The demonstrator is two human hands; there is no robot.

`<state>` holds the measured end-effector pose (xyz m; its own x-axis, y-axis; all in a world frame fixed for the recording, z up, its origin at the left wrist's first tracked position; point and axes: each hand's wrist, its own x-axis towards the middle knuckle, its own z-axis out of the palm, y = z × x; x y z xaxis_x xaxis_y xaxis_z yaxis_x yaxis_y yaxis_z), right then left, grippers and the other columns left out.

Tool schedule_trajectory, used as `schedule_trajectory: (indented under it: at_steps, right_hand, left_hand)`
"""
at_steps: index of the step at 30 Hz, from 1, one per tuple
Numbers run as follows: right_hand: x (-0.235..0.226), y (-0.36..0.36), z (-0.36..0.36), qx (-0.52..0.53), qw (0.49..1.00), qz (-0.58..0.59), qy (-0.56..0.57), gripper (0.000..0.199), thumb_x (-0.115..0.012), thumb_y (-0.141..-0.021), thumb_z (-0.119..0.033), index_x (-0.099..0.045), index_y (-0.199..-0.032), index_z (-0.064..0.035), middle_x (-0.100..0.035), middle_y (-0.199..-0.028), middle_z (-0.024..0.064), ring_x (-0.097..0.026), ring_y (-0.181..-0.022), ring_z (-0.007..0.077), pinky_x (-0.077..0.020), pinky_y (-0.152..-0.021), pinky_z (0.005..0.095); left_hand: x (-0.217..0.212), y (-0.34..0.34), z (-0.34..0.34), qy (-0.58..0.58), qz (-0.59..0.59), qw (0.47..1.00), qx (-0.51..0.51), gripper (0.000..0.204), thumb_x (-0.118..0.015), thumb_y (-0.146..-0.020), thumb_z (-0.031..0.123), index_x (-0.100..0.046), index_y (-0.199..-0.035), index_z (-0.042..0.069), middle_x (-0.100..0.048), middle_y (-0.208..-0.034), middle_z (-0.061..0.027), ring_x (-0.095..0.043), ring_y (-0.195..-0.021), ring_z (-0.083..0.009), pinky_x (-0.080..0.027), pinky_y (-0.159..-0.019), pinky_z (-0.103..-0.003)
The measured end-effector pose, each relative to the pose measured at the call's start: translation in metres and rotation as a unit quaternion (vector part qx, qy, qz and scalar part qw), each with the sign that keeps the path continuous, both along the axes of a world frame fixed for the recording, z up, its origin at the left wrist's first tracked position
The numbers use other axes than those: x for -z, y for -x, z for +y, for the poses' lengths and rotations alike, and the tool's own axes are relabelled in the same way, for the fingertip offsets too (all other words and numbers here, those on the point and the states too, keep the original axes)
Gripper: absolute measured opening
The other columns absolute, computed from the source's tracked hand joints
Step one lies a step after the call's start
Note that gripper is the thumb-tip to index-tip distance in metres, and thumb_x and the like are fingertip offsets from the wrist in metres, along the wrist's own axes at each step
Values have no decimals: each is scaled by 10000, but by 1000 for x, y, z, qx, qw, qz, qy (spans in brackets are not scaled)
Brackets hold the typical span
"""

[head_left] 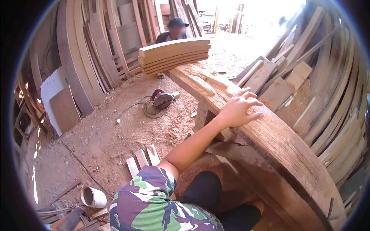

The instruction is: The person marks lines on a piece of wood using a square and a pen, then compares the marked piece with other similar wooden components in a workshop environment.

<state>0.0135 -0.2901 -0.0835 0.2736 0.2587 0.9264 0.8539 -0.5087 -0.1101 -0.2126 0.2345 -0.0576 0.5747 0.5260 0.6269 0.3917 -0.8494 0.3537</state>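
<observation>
My left hand (239, 109) lies flat, fingers spread, on the top face of a long, thick, curved wooden plank (285, 150). The plank runs from the lower right up toward the middle of the picture. The hand holds nothing. My left arm reaches out from a camouflage sleeve (150, 204) at the lower edge. My right hand is out of view. At the plank's far end sits a stack of several curved boards (174, 55).
Another person (175, 30) is behind the stack of boards. A circular saw (162, 99) with its cable lies on the sawdust floor. Short wood offcuts (142, 158) and a white pot (92, 197) lie near my left side. Planks lean along both sides.
</observation>
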Motion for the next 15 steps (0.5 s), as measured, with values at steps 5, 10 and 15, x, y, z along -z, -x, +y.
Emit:
schedule_trajectory:
  at_steps: [5, 10, 15]
  right_hand:
    - [-4, 12, 1, 28, 999, 2, 18, 532, -727, -1039, -285, -622, -1390, 101, -690, -1282, 344, -668, -1205, 466, -529, -1052, 518]
    - [-11, 21, -2, 52, 998, 2, 37, 551, -736, -1033, -289, -614, -1401, 104, -686, -1288, 352, -665, -1214, 470, -526, -1058, 520]
    - [-17, 31, -8, 84, 995, 5, 58, 570, -745, -1028, -292, -607, -1411, 107, -682, -1295, 359, -662, -1222, 474, -523, -1064, 521]
  left_hand:
    - [5, 0, 10, 1, -14, 1000, 7, 494, -701, -997, 561, -761, -1344, 215, -600, -1530, -128, -401, -1560, -394, -403, -1244, -551]
    - [7, 2, 13, 7, -49, 999, 20, 483, -715, -995, 533, -762, -1336, 195, -631, -1491, -126, -415, -1551, -393, -421, -1231, -544]
    - [5, 3, 11, 12, -54, 998, 22, 468, -712, -1000, 515, -763, -1334, 190, -637, -1480, -128, -420, -1548, -394, -432, -1222, -545]
